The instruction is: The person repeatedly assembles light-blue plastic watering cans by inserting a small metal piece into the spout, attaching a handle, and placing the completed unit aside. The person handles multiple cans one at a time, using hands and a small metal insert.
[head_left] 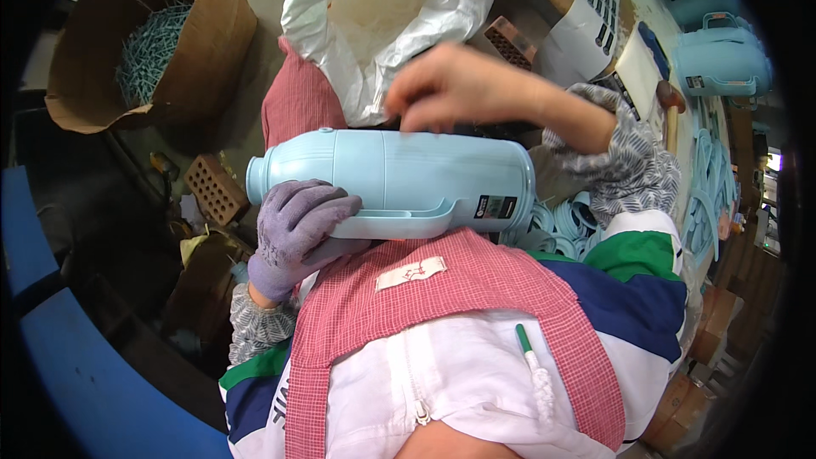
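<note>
A light blue thermos flask body [425, 172] lies sideways across my lap, its narrower neck end to the left. Its long side handle [399, 224] faces me, and a small dark label is stuck near the right end. My left hand [293, 229], in a purple-grey glove, is closed around the handle's left end near the neck. My bare right hand [463, 89] hovers over the flask's far side, its fingers curled and smeared by motion. Whether it holds anything cannot be made out. A white plastic bag [323, 13] lies open just beyond.
At the upper left stands a cardboard drum [204, 25] with thin blue-green plastic pieces inside. Perforated bricks [214, 189] lie left and beyond. Blue handles or straps [710, 195] and more blue flask bodies [718, 59] crowd the right side. A blue panel [102, 382] borders the lower left.
</note>
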A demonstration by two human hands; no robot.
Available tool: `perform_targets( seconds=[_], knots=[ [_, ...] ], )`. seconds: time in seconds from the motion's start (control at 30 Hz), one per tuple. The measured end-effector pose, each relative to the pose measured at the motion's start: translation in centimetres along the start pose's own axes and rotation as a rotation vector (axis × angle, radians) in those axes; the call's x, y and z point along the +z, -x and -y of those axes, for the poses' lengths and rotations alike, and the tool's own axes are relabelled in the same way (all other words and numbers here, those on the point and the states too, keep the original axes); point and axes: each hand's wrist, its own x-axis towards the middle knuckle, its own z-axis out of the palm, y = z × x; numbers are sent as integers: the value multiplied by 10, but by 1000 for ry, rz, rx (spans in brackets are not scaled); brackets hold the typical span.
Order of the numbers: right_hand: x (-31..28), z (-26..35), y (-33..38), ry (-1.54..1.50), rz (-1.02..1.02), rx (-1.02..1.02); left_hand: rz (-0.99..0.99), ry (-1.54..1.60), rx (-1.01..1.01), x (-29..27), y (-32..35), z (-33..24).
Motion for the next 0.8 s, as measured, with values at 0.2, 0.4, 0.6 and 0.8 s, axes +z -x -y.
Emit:
perform_targets(
  seconds=[0.2,0.4,0.6,0.8],
  knots=[
    [64,16,-8,-52,297,-1,-161,54,-79,11,28,0],
    [73,21,-8,68,323,-19,-149,128,-78,12,36,5],
    [77,15,0,124,231,-130,83,-98,135,-2,17,2],
    [94,-14,33,753,-450,-404,96,-7,43,2,-27,9]
  ],
)
